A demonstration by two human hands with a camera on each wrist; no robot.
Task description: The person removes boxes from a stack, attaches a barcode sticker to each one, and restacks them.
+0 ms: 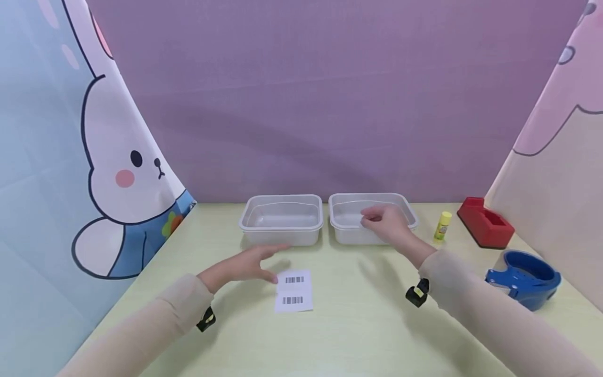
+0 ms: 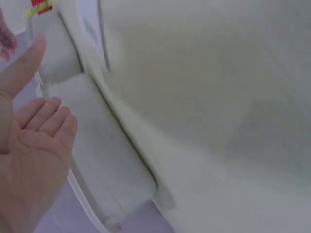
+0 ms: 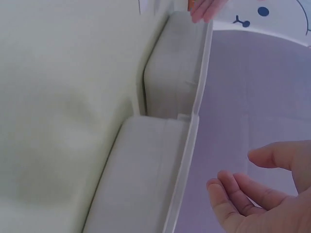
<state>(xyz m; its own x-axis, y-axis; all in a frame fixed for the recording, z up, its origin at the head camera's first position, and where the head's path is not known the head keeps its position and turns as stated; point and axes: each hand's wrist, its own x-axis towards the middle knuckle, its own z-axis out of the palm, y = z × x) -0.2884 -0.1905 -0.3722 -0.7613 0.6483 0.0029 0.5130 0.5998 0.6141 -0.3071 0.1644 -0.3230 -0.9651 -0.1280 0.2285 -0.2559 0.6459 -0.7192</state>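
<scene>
My left hand [image 1: 249, 266] hovers over the table at the left edge of a white paper sheet [image 1: 294, 291] printed with two barcodes. Its fingers are straight and its thumb stands apart; the palm holds nothing in the left wrist view. The right hand [image 1: 388, 225] is over the front rim of the right translucent plastic tub [image 1: 350, 236], fingers loosely bent. A gap shows between the thumb [image 3: 272, 154] and fingers in the right wrist view, with nothing between them. Left of that tub stands a matching left tub [image 1: 282, 238], just behind my left fingertips in the head view.
Right of the tubs stands a yellow glue stick [image 1: 442, 226]. Beyond it is a red tape dispenser [image 1: 487, 224], with a blue ring-shaped tape holder [image 1: 529, 288] nearer me. A purple cloth [image 1: 301, 104] rises behind the table [image 1: 339, 340], and printed cloths hang at both sides.
</scene>
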